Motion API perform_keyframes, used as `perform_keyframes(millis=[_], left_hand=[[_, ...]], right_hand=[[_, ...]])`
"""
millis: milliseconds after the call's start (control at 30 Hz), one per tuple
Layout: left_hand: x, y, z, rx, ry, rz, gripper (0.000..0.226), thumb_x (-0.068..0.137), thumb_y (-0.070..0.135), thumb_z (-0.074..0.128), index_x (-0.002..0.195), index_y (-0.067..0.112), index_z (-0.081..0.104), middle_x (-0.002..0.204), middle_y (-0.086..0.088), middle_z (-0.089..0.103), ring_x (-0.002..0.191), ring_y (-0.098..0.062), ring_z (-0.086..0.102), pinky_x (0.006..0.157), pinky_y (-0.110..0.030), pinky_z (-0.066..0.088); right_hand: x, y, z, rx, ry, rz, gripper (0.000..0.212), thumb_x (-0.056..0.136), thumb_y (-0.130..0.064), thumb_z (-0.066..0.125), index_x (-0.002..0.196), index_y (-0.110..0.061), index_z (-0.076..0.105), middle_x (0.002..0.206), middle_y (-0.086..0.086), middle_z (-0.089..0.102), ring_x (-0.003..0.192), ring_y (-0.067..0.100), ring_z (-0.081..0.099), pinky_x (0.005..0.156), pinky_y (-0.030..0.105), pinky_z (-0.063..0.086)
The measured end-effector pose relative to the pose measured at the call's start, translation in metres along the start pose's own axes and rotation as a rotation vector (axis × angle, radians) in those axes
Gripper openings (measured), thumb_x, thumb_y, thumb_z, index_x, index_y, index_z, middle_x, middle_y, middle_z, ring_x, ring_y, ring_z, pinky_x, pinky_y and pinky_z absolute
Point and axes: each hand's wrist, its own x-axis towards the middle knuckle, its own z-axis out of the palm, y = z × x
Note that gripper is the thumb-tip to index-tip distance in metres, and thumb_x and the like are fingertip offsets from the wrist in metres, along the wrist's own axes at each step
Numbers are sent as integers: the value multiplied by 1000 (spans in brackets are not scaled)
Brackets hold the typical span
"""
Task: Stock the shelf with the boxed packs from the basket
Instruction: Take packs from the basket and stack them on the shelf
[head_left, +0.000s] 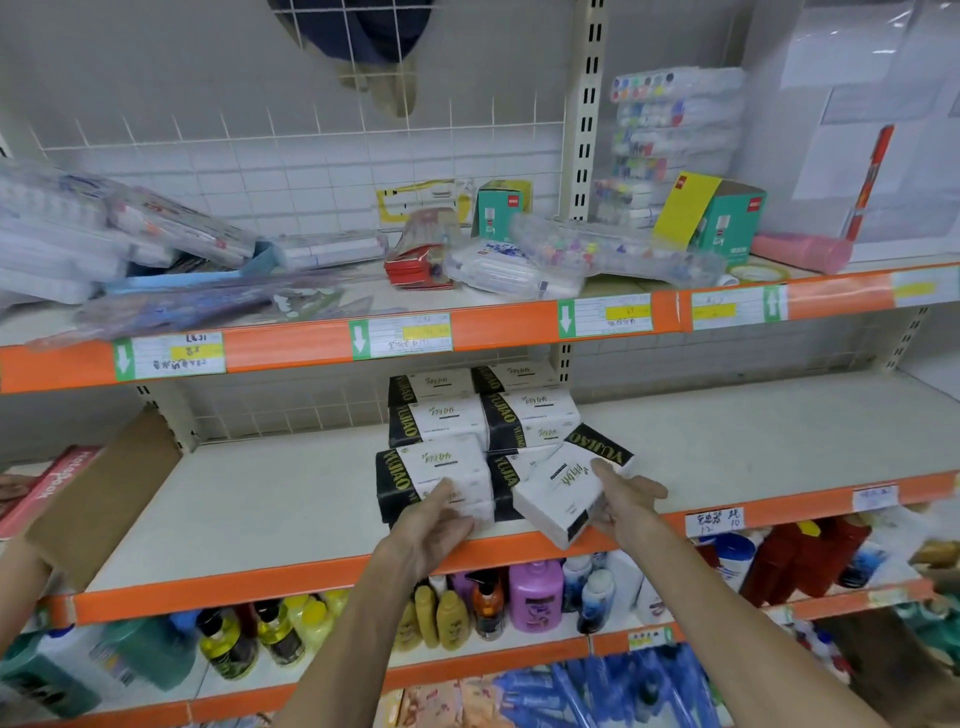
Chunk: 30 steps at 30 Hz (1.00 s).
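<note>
Several white packs with black ends (470, 421) stand stacked in two columns on the middle shelf (260, 509). My right hand (626, 501) grips one more white pack (563, 486), tilted, at the right front of the stack. My left hand (434, 522) lies with straight fingers against the front of the lower left pack (436, 475). No basket shows in this view.
The upper shelf (291, 338) carries stationery, green boxes (727, 218) and clear cases. A brown cardboard box (98, 499) sits at the left end of the middle shelf. Bottles (535, 592) fill the shelf below. Bare shelf spreads right of the stack.
</note>
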Motion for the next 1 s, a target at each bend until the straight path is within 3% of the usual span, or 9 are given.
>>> perform_keyframes(millis=[133,233,367,500,567,667,733,833,1000], left_hand=[[15,3,-25,266,96,53,32,85,27,71,102,1,65,101,-14,68,88,-24,68,61,-29,60],[17,7,-36,346,142,101,16,83,20,71,93,8,66,86,-9,69,77,-22,67,56,-24,57],[17,11,-41,396,127,102,13,82,19,72,89,10,67,81,-6,70,73,-19,68,61,-26,57],[17,11,-43,502,194,208,17,81,23,73,80,8,65,75,-7,67,76,-25,63,60,-29,51],[17,15,-47,551,327,328,33,78,36,74,77,5,63,76,-9,66,81,-33,64,64,-32,50],[21,20,-56,747,543,446,81,58,59,76,101,-5,54,105,-20,58,96,-38,60,79,-45,54],[18,22,-56,774,554,502,77,68,39,82,118,-3,41,121,-20,45,108,-38,52,90,-46,48],[18,27,-59,774,419,549,79,71,26,82,129,4,32,125,-18,49,110,-33,57,94,-46,50],[19,30,-60,757,316,560,68,78,17,77,130,4,33,117,-14,58,101,-24,58,86,-34,51]], right_hand=[[-1,-1,-1,-81,-42,-81,54,71,-33,77,111,-10,49,97,12,71,88,24,69,75,45,59],[-9,-13,-2,-324,-107,-353,44,76,-28,71,114,-13,53,102,6,67,86,20,67,74,35,57],[-5,-35,4,-965,-238,-782,42,97,-21,52,139,-18,47,122,7,56,108,23,56,89,34,47],[-11,-42,25,-1567,-63,-1021,49,99,-12,45,143,-32,40,136,1,53,122,24,45,96,39,38],[-19,-40,33,-1660,-49,-1129,69,87,5,51,142,-35,40,137,-5,53,124,21,44,97,37,33],[-26,-29,42,-1670,-185,-1170,82,76,12,56,142,-33,42,139,-7,51,126,19,42,101,38,28],[-27,-22,48,-1655,-121,-1186,71,79,5,59,140,-28,44,138,-4,52,127,20,42,103,40,28],[-28,-20,46,-1573,146,-1082,32,96,-32,49,127,-23,50,129,2,55,119,24,46,96,45,36],[-22,-22,7,-1618,-245,-871,80,84,-69,46,150,-29,22,158,-4,17,145,23,10,110,58,19]])
